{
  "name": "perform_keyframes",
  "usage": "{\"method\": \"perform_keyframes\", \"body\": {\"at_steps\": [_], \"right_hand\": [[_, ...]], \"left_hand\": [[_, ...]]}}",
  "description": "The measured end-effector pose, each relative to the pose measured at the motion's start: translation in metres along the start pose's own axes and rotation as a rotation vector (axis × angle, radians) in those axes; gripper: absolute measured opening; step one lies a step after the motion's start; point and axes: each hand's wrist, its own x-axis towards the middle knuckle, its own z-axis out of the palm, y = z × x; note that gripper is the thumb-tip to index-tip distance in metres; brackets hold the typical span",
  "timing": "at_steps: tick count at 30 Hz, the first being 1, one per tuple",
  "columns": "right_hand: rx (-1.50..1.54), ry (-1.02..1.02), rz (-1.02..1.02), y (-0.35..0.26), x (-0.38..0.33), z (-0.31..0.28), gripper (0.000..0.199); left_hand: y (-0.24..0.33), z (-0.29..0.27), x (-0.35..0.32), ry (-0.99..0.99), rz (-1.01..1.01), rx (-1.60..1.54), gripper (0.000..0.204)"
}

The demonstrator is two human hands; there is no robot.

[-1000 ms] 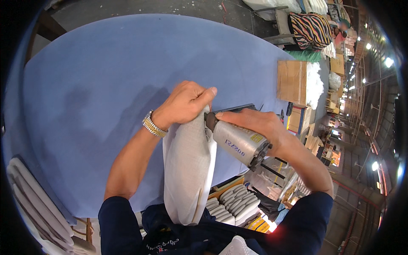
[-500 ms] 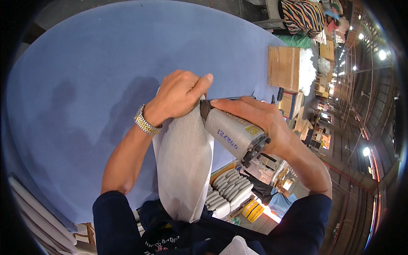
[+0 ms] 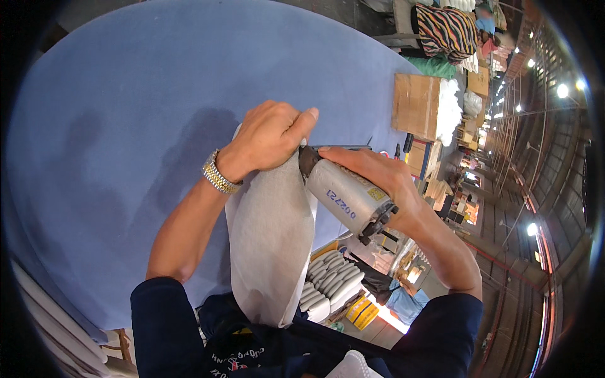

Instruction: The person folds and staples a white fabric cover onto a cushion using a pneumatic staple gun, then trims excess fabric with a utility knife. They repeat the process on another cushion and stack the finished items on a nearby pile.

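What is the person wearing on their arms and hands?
Both hands are bare, with no gloves. The left hand has a metal link watch in silver and gold tones on its wrist. The right hand wears nothing. Dark navy sleeves are pushed up near the elbows, leaving both forearms uncovered.

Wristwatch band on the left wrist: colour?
Two-tone silver and gold metal links on the wristwatch band, seen in the head view.

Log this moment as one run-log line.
left hand: pressing white fabric | right hand: gripping grey power tool | surface: blue table
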Motion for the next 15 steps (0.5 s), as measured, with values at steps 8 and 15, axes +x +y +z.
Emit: {"method": "perform_keyframes", "body": {"at_steps": [8,15], "right_hand": [[-0.054,0.068,-0.013,0.001,0.001,0.009,0.089],[-0.065,0.337,-0.131,-0.023,-0.033,0.047,0.076]], "left_hand": [[-0.003,-0.011,-0.003,-0.040,-0.003,-0.181,0.063],[-0.038,-0.003,-0.014,0.274,-0.231,-0.190,0.061]]}}
